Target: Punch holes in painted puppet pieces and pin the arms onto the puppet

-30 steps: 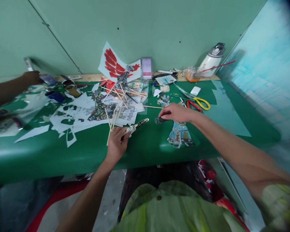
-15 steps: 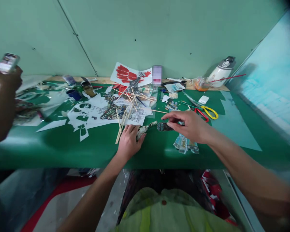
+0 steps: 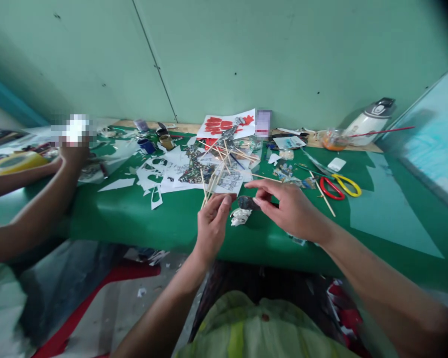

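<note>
My right hand point(image 3: 293, 209) pinches a small dark piece with a rounded end point(image 3: 245, 203) between thumb and fingers, above the green tabletop. Close to its left, my left hand point(image 3: 212, 223) is raised with thumb and fingertips pressed together. Whatever may be between those fingertips is too small to make out. Just below the dark piece, a crumpled whitish thing point(image 3: 241, 217) lies on the table, touched by neither hand. Thin wooden sticks point(image 3: 220, 171) lie across a printed line drawing point(image 3: 227, 180) beyond my left hand. Clear shiny scraps point(image 3: 297, 240) are mostly hidden under my right forearm.
Red-handled scissors point(image 3: 332, 189) and yellow-handled scissors point(image 3: 347, 185) lie to the right. Behind them stand a whitish kettle point(image 3: 371, 122) and a jar of orange liquid point(image 3: 333, 140). Cut paper point(image 3: 157, 171) and paint pots point(image 3: 147, 145) lie left. Another person's hand point(image 3: 74, 151) holds a glowing, blurred device.
My left hand has lifted off the crumpled whitish thing, leaving it on the table. My right hand has brought the dark piece closer to my left. The view has shifted left.
</note>
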`<state>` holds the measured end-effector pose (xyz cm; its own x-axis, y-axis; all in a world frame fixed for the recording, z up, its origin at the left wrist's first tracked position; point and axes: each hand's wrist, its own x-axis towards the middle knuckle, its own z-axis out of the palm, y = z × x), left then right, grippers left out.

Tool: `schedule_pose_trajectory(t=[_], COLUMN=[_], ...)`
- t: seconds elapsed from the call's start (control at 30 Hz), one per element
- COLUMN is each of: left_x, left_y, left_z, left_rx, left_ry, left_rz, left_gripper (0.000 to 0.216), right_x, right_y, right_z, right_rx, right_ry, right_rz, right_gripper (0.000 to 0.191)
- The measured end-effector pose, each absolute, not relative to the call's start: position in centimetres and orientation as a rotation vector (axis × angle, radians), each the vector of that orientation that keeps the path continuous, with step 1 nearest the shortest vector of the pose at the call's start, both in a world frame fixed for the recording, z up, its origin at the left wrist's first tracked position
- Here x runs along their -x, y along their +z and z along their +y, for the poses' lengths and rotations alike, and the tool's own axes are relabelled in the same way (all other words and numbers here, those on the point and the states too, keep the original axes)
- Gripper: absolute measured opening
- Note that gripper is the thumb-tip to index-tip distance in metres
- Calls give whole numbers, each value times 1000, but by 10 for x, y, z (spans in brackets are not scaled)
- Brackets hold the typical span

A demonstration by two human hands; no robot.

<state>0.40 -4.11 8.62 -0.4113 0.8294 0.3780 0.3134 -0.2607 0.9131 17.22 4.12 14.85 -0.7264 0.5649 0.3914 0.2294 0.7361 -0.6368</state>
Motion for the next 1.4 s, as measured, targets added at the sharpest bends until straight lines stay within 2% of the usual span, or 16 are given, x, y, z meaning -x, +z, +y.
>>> schedule_pose_trajectory(t=[0.17, 0.37, 0.5, 0.67, 0.9, 1.13, 1.23, 1.4], left_x=[-3, 10, 14, 18, 24, 35, 36, 35], left_y=[64, 28, 17, 14, 19, 18, 15, 12], left_z=[-37, -31, -25, -14, 0, 11, 11, 9], left_rx=[-1646, -2359, -2449, -2524, -2478, -2311, -2300, -2394], left_ry=[1630, 1018, 952, 1050, 1145, 1095, 1124, 1160], left_rz=[1754, 1923, 2000, 1965, 2023, 2078, 2054, 2017], left_gripper=[25, 42, 35, 28, 15, 24, 31, 37], right_x=[-177, -258, -320, -328, -265, -201, -194, -204], right_y=[130, 70, 40, 38, 56, 50, 46, 49], right_z=[57, 145, 178, 186, 206, 174, 170, 172], right_rx=[718, 1379, 1650, 1609, 1489, 1177, 1143, 1102], right_ry=[786, 515, 441, 543, 636, 856, 775, 411], right_rz=[-2360, -2119, -1808, -1715, -1815, -2218, -2335, -2412], right_gripper=[32, 31, 29, 27, 25, 26, 25, 15])
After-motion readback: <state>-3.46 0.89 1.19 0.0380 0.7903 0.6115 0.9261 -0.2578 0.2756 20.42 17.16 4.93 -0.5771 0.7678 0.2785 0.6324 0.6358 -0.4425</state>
